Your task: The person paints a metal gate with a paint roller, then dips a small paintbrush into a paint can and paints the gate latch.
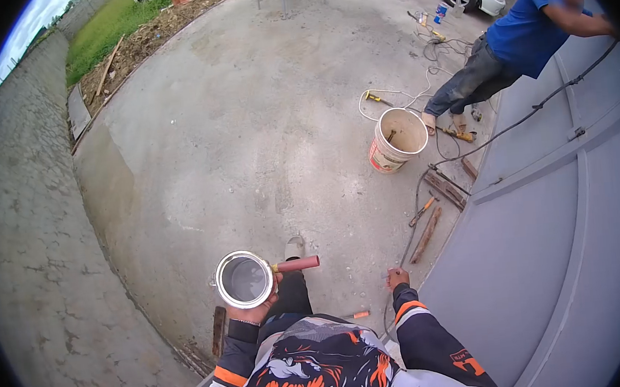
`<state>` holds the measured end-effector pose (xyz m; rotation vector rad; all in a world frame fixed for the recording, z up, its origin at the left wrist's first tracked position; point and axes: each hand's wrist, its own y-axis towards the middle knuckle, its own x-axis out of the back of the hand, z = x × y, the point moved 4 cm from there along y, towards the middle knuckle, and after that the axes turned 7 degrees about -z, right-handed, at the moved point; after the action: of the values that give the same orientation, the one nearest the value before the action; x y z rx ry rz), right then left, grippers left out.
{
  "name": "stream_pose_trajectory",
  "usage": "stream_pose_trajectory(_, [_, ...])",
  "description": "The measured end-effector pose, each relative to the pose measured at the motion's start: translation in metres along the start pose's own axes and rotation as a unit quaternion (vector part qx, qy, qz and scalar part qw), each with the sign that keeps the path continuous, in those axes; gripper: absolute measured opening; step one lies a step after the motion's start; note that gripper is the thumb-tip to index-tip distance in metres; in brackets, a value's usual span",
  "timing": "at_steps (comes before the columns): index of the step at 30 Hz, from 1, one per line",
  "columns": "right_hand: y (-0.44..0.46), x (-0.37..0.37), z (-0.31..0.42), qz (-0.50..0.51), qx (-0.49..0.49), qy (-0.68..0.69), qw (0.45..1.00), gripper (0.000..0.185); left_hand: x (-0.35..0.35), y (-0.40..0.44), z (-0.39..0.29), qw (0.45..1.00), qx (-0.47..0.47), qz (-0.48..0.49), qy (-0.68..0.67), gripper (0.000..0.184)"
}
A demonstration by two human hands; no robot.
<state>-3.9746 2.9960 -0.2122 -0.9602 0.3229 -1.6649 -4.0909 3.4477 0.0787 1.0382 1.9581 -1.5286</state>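
Note:
Low in front of me, a metal paint can (218,281) with grey paint inside rests in my left hand (252,313), whose fingers curl around its side. From the can's right side, by my fingers, sticks out a red cylindrical handle (298,264); its other end is hidden, so its kind is unclear. My right hand (397,279) hangs beside the grey metal gate (521,241) with its fingers curled together. Whatever is in them is too small to make out. A black cable (416,210) runs close to that hand.
A white bucket (384,159) stands ahead right, near wooden pieces (426,235) and a tool with an orange handle (422,212). Beyond it, a person in a blue shirt (521,31) leans toward the gate. Cords and tools lie around their feet. A block wall (41,239) borders the left.

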Motion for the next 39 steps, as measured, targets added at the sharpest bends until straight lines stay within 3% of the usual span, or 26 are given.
stream_pose_trajectory(3, [0.030,-0.011,0.005,-0.051,-0.061,0.064,0.995,0.013,-0.049,0.104,-0.066,0.997,0.014,0.069,0.015,0.067])
stream_pose_trajectory(5, [0.004,-0.011,0.043,-0.067,-0.142,0.044,0.987,0.012,-0.085,0.161,-0.095,0.995,0.050,0.085,0.001,0.070])
stream_pose_trajectory(7, [-0.022,-0.018,0.092,-0.048,-0.164,0.053,0.984,0.011,-0.140,0.211,-0.126,0.994,0.082,0.072,0.014,0.071])
stream_pose_trajectory(10, [-0.019,-0.041,0.139,-0.052,-0.178,0.051,0.981,0.015,-0.231,0.291,-0.158,0.982,0.108,0.148,0.038,0.072])
stream_pose_trajectory(13, [0.024,-0.081,0.155,-0.064,-0.211,0.042,0.975,0.021,-0.280,0.394,-0.175,0.977,0.136,0.151,0.063,0.074])
stream_pose_trajectory(15, [0.066,-0.109,0.175,-0.057,-0.224,-0.048,0.972,0.030,-0.320,0.464,-0.179,0.974,0.133,0.157,0.097,0.074])
stream_pose_trajectory(17, [0.131,-0.132,0.212,-0.035,-0.194,-0.179,0.964,0.027,-0.356,0.516,-0.180,0.977,0.145,0.124,0.091,0.072])
stream_pose_trajectory(18, [0.178,-0.143,0.295,-0.068,-0.167,-0.218,0.959,0.044,-0.405,0.564,-0.183,0.978,0.162,0.091,0.093,0.072])
stream_pose_trajectory(20, [0.254,-0.162,0.381,-0.037,-0.161,-0.128,0.978,0.041,-0.446,0.592,-0.189,0.976,0.200,0.052,0.065,0.072])
stream_pose_trajectory(23, [0.372,-0.170,0.550,-0.084,0.081,-0.200,0.973,0.030,-0.515,0.652,-0.204,0.979,0.189,0.051,0.063,0.074])
stream_pose_trajectory(25, [0.440,-0.166,0.661,-0.046,0.147,-0.152,0.976,0.040,-0.552,0.706,-0.214,0.980,0.172,0.069,0.076,0.074])
stream_pose_trajectory(27, [0.494,-0.152,0.768,-0.084,0.184,-0.118,0.972,0.035,-0.593,0.762,-0.223,0.979,0.170,0.076,0.088,0.074])
stream_pose_trajectory(31, [0.609,-0.148,0.890,-0.150,0.191,-0.028,0.970,0.032,-0.670,0.893,-0.234,0.979,0.160,0.070,0.105,0.068])
stream_pose_trajectory(32, [0.633,-0.149,0.912,-0.166,0.185,-0.028,0.968,0.034,-0.697,0.928,-0.236,0.974,0.166,0.106,0.108,0.067])
stream_pose_trajectory(34, [0.694,-0.163,0.920,-0.215,0.210,-0.035,0.953,0.035,-0.745,1.003,-0.237,0.971,0.174,0.110,0.120,0.068])
stream_pose_trajectory(36, [0.754,-0.179,0.895,-0.147,0.090,-0.028,0.985,0.034,-0.799,1.070,-0.240,0.966,0.198,0.124,0.114,0.069])
stream_pose_trajectory(38, [0.746,-0.169,0.903,-0.126,-0.069,0.019,0.989,0.029,-0.870,1.142,-0.239,0.955,0.216,0.152,0.134,0.070])
stream_pose_trajectory(39, [0.782,-0.177,0.852,-0.158,-0.092,0.026,0.983,0.026,-0.898,1.170,-0.233,0.951,0.228,0.156,0.139,0.070])
